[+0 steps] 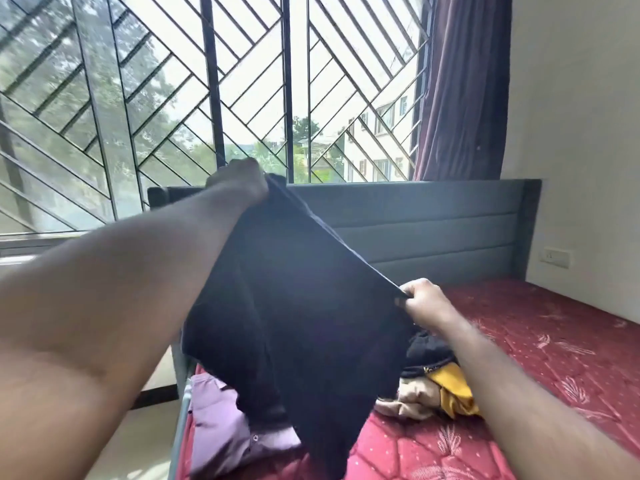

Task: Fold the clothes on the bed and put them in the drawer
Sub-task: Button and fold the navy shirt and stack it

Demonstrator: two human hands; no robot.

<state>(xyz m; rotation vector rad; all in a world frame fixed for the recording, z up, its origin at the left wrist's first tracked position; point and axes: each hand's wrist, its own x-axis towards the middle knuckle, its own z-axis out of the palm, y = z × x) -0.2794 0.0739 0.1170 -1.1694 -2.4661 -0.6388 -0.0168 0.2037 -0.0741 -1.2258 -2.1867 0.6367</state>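
A black garment point(298, 306) hangs in the air over the bed, stretched along its top edge between both hands. My left hand point(239, 180) grips one upper corner, raised high in front of the window. My right hand point(424, 299) pinches the other corner, lower and to the right. Under the garment on the red mattress point(540, 344) lie a lilac shirt point(221, 420), a beige piece point(412, 398), a mustard-yellow piece point(453, 389) and another black piece point(429, 351). No drawer is in view.
A grey padded headboard point(433, 230) stands behind the bed under a barred window point(242, 88). A maroon curtain point(460, 88) hangs at the right. The white wall carries a switch plate point(556, 258). Pale floor point(149, 441) shows left of the bed frame.
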